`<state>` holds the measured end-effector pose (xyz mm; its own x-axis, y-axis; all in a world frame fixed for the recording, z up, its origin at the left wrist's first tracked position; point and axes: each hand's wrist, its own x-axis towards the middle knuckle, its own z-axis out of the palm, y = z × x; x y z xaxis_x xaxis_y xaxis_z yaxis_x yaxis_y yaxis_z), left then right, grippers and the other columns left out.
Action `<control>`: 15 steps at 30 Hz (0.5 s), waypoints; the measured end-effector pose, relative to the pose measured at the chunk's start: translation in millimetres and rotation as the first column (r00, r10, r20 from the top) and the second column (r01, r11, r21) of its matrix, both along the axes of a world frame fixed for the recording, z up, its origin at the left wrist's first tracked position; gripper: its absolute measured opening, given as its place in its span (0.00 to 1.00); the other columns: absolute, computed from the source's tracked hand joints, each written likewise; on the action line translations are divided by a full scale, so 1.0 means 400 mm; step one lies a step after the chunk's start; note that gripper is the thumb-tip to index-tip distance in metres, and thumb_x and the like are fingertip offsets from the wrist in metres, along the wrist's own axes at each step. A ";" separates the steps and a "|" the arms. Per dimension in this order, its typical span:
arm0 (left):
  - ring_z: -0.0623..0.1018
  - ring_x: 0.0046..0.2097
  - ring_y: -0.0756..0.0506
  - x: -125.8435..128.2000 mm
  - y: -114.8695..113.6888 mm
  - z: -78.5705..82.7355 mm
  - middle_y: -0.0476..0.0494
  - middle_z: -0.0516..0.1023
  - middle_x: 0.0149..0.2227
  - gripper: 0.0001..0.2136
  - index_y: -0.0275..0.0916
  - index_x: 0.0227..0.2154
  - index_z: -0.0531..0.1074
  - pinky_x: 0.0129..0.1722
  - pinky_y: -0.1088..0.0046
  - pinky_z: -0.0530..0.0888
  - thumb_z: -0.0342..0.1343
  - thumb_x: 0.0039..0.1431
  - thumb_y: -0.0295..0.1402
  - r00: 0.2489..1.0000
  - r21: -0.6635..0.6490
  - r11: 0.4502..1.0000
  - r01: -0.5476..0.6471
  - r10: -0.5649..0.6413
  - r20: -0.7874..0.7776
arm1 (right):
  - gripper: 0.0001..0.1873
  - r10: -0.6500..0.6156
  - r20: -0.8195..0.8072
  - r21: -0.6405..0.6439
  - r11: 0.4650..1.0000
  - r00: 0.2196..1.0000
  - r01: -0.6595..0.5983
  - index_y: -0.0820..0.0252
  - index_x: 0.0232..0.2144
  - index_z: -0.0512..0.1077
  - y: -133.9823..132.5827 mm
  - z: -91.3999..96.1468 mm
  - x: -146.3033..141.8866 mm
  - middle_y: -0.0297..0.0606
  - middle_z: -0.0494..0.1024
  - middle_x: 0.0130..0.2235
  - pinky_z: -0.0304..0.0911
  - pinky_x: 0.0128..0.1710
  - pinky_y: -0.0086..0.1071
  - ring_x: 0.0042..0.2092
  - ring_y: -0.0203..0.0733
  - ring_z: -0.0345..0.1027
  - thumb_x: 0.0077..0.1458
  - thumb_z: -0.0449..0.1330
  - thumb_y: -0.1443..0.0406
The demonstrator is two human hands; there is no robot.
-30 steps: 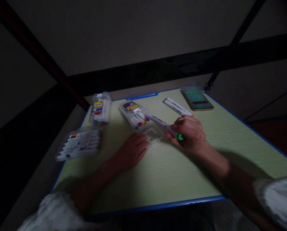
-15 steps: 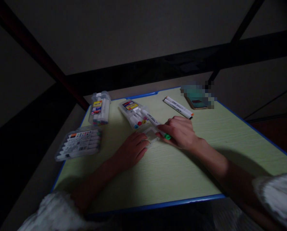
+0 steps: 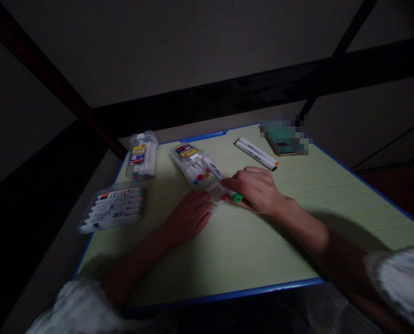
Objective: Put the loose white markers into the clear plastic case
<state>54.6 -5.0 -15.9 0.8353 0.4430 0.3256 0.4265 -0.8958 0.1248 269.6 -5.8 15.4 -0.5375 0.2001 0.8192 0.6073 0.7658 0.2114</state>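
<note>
My right hand (image 3: 257, 189) is closed round a white marker with a green cap (image 3: 237, 197), its far end lying in the open clear marker case (image 3: 192, 163) among other markers. My left hand (image 3: 189, 217) rests on the green table (image 3: 248, 250), fingertips pressing the case's clear flap, fingers lightly curled.
A second clear marker case (image 3: 142, 161) stands at the far left, and a third flat pack of markers (image 3: 112, 208) lies at the left edge. Two loose white markers (image 3: 257, 154) lie at the back. A phone (image 3: 285, 144) sits at the back right corner.
My right hand has carried the green-capped marker leftward and down, so its end now lies in the open case. My left hand has stayed on the case flap.
</note>
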 end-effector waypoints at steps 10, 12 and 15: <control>0.67 0.50 0.43 -0.001 0.000 -0.002 0.38 0.70 0.44 0.10 0.34 0.42 0.66 0.52 0.58 0.68 0.46 0.60 0.28 1.000 0.012 1.000 -0.009 0.009 -0.001 | 0.14 0.008 0.029 -0.019 1.000 1.000 -0.008 0.65 0.31 0.69 0.001 -0.001 -0.009 0.32 0.65 0.20 0.51 0.22 0.29 0.22 0.33 0.54 0.60 0.48 0.62; 0.67 0.50 0.43 -0.002 0.000 -0.003 0.38 0.70 0.44 0.09 0.34 0.42 0.66 0.52 0.58 0.68 0.46 0.60 0.28 1.000 0.024 1.000 -0.010 0.010 -0.002 | 0.16 0.016 0.035 -0.031 0.999 0.999 -0.015 0.66 0.31 0.69 0.002 -0.002 -0.012 0.32 0.66 0.21 0.51 0.22 0.29 0.22 0.33 0.54 0.61 0.47 0.61; 0.67 0.51 0.42 -0.002 0.000 -0.003 0.38 0.70 0.45 0.10 0.34 0.42 0.66 0.52 0.58 0.67 0.47 0.59 0.29 1.000 0.043 0.999 -0.018 0.018 -0.013 | 0.19 0.025 0.058 -0.068 0.997 0.998 -0.021 0.66 0.32 0.70 0.002 -0.006 -0.018 0.34 0.68 0.21 0.52 0.22 0.29 0.22 0.34 0.55 0.63 0.43 0.61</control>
<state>53.9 -5.1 -16.9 0.8317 0.4437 0.3339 0.4439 -0.8925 0.0804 262.3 -4.9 13.1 -0.5891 0.2406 0.7714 0.5773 0.7933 0.1935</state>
